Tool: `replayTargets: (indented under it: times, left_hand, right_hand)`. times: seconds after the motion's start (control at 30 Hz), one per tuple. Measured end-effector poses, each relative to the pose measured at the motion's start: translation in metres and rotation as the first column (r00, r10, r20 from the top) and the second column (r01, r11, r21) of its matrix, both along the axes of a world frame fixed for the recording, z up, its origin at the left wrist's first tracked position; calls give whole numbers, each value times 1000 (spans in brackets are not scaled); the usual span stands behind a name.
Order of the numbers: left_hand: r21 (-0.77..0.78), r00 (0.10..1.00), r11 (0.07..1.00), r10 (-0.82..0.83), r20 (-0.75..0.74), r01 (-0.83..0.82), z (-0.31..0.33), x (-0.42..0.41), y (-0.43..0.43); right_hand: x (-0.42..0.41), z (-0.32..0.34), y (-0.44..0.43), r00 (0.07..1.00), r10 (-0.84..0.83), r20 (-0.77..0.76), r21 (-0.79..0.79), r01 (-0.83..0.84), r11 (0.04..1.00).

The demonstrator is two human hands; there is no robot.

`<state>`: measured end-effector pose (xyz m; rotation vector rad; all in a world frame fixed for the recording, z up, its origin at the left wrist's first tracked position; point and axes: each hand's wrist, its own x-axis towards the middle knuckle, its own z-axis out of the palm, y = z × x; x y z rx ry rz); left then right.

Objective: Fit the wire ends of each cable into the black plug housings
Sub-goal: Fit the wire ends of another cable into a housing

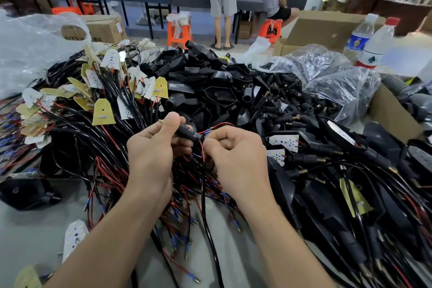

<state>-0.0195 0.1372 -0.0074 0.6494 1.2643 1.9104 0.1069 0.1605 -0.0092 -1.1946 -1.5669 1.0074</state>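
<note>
My left hand [153,149] grips a small black plug housing [188,134], thumb on top, with a brass tip poking out at the left. My right hand [235,152] pinches a thin red wire [203,151] right at the housing's open end. Red and black wire ends with blue sleeves [218,127] stick out past the housing. A black cable [205,213] hangs from my hands toward me. Below lies a tangle of red and black wires with blue-sleeved brass tips [180,215].
Cables with yellow and white LED boards [102,112] are heaped at the left. Black housings [210,82] are piled in the middle; small plugs spill from a plastic bag [332,77]. Assembled pieces [350,194] lie right. Water bottles [374,47] and a cardboard box [392,114] stand far right. People at a far bench.
</note>
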Motion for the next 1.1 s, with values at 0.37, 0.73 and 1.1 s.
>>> replayTargets:
  times: [0.37,0.73,1.1]
  left_hand:
    - [78,967,994,-58,-248,80,-5,1,1]
    - [6,950,958,-284,-130,287,-8,-7,2]
    - [118,978,974,-180,-109,192,-6,-7,3]
  right_hand:
    - [6,-1,4,982,-14,190,121,-10,993]
    - [9,1,4,970,-50,240,234,-7,972]
    - [5,2,4,986,55,-160,-101,-71,992]
